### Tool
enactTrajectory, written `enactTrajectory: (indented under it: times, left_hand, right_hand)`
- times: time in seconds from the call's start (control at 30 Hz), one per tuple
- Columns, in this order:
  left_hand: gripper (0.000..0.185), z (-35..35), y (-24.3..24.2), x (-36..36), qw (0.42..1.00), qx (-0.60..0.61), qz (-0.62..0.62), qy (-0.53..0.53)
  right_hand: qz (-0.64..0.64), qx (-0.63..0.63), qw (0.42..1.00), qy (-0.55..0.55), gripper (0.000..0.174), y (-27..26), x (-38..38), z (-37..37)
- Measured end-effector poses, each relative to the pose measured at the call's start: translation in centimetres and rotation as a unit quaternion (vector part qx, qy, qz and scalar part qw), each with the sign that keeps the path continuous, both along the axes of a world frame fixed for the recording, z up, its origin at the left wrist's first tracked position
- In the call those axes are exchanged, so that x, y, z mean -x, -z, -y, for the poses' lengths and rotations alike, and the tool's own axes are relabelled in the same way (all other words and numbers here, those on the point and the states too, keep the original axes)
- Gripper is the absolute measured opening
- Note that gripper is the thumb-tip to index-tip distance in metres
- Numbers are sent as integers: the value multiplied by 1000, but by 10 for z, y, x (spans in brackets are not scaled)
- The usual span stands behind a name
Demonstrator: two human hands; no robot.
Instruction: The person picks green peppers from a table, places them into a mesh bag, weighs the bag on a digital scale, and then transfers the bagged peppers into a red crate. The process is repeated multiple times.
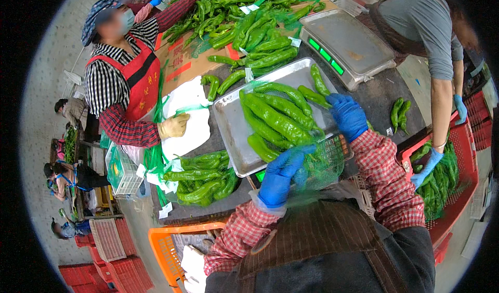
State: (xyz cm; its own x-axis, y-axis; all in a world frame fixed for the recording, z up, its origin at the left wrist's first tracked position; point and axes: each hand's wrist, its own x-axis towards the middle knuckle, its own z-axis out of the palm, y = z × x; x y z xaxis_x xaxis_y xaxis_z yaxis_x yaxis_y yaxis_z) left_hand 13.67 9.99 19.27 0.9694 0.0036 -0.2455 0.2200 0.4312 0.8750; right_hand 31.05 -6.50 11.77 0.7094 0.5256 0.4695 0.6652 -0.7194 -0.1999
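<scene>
Long green peppers in a green mesh bag lie on the metal tray of a weighing scale. My left hand, in a blue glove, grips the gathered mesh at the bag's near end. At the tray's right side my right hand, also gloved in blue, has its fingers on the end of a loose green pepper. Another loose pepper lies just beyond it on the tray. Part of the scale's keypad shows through the loose mesh.
Bagged peppers lie left of the scale, and a second scale stands beyond it. A pepper heap covers the far table. A co-worker stands at left; another reaches into a red crate at right. An orange basket is near me.
</scene>
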Motion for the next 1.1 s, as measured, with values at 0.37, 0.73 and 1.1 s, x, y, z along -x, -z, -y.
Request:
enactTrajectory:
  times: [0.37,0.73,1.1]
  left_hand:
    - [29,-21,-27,-24,1000,4,15,-12]
    - [23,-29,-57,-50,979,-144,125,70]
    - [25,-37,-35,-53,989,40,115,-79]
  right_hand:
    - [-451,-573,671,-134,29,-84,42,43]
    - [-466,-416,755,-199,43,-47,74,-25]
    - [-283,-133,928,-202,53,-62,79,4]
